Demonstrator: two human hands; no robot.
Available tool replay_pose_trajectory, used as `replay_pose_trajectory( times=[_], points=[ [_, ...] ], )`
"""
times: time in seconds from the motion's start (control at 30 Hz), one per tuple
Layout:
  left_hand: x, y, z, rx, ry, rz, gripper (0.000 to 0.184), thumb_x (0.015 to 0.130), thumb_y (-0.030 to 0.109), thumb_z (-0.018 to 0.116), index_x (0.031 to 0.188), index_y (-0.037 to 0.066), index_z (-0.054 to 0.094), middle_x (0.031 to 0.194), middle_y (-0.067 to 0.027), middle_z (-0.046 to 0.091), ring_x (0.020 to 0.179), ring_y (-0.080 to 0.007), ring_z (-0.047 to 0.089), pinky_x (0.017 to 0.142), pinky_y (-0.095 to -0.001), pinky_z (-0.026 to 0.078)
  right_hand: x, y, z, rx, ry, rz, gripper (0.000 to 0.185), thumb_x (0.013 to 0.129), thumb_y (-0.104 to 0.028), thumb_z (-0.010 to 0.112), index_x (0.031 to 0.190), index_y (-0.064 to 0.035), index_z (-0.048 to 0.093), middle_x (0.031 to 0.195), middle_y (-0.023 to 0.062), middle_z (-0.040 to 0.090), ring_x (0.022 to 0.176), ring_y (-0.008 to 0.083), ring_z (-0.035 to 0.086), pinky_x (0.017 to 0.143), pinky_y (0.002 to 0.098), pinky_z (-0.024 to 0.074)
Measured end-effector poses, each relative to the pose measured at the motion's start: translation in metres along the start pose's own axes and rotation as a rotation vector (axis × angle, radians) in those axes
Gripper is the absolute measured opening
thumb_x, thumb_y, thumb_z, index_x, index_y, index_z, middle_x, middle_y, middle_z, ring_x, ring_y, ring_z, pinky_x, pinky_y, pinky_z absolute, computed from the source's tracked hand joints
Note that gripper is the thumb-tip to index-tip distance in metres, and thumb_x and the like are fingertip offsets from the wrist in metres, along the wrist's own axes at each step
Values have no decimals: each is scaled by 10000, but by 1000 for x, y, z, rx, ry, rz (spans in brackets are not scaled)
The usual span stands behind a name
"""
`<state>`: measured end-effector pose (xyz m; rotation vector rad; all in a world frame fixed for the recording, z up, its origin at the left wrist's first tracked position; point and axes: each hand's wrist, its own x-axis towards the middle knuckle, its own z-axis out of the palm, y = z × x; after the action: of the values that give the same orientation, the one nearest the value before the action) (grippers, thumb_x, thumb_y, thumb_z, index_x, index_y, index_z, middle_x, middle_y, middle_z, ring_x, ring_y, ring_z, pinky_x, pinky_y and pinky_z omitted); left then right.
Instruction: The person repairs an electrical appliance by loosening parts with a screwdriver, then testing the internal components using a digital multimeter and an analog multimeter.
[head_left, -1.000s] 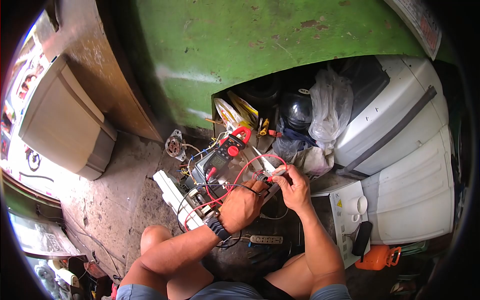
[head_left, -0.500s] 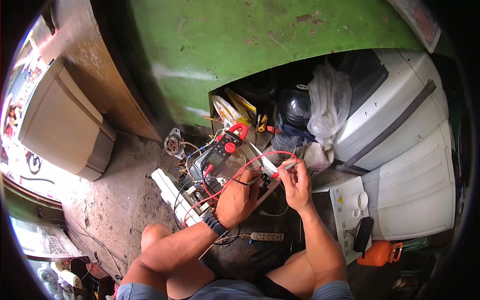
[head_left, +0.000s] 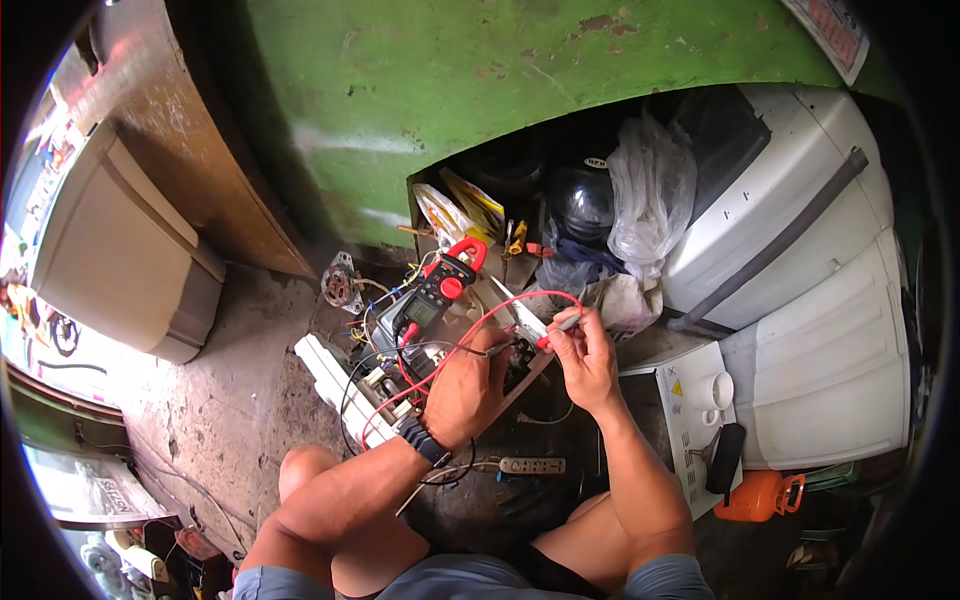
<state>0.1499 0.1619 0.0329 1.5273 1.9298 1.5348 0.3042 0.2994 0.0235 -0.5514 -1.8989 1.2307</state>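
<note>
My left hand, a dark watch on its wrist, is closed around a black test probe; part of the probe is hidden by the fingers. To its right, my right hand pinches a red test probe. Red and black leads loop from the probes towards a red and grey clamp meter, which leans among wires just beyond my left hand. Both hands are over an opened white appliance panel with wiring and dark parts. Where the probe tips touch, I cannot tell.
A round motor-like part lies at the panel's far left. Near my knees is a power strip. A white mug and an orange canister are at the right. Behind them stand white casings; plastic bags hang beyond.
The view has shifted slightly. Both hands still hold their probes in nearly the same place, with the right hand a little lower against the panel parts.
</note>
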Motion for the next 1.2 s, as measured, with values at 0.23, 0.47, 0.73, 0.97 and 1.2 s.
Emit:
replay_pose_trajectory(
  times=[0.23, 0.47, 0.73, 0.97, 1.2],
  points=[
    [-1, -4, 2, 13, -52, -45, 189, 1004, 86, 667, 1167, -6, 643, 1052, -230, 720, 981, -437, 694, 837, -471, 548, 1, -6, 2, -51, -3, -7, 128, 1059, -96, 675, 1131, -9, 613, 900, 30, 658, 768, 72, 616, 682, 242, 493],
    [1, -6, 4, 51, -65, -40, 196, 990, 90, 675, 1159, -3, 642, 1070, -216, 709, 1013, -436, 677, 860, -495, 541, 0, -3, 5, -76, 0, -14, 136, 1048, -87, 692, 1144, -12, 630, 889, 22, 669, 764, 63, 603, 685, 237, 486],
    [3, -5, 3, 67, -112, -76, 239, 983, 76, 652, 1214, 11, 657, 1127, -225, 686, 1049, -443, 663, 891, -510, 541, 1, -5, 6, -107, 2, 4, 141, 1035, -72, 706, 1140, -7, 638, 892, 33, 695, 784, 75, 641, 706, 245, 507],
    [3, -6, 4, 57, -118, -89, 234, 981, 85, 648, 1202, 13, 668, 1136, -225, 684, 1042, -445, 666, 897, -515, 542, 2, -8, 4, -157, -32, 8, 137, 1029, -82, 714, 1122, -12, 642, 879, 55, 719, 778, 104, 689, 710, 276, 531],
    [3, -7, 5, 100, -109, -73, 237, 970, 78, 652, 1197, 10, 667, 1106, -223, 691, 1016, -451, 670, 876, -515, 546, 10, -22, 5, -357, -120, -46, 146, 987, -134, 750, 1020, -25, 658, 881, 122, 727, 758, 284, 723, 707, 375, 553]
  ],
)
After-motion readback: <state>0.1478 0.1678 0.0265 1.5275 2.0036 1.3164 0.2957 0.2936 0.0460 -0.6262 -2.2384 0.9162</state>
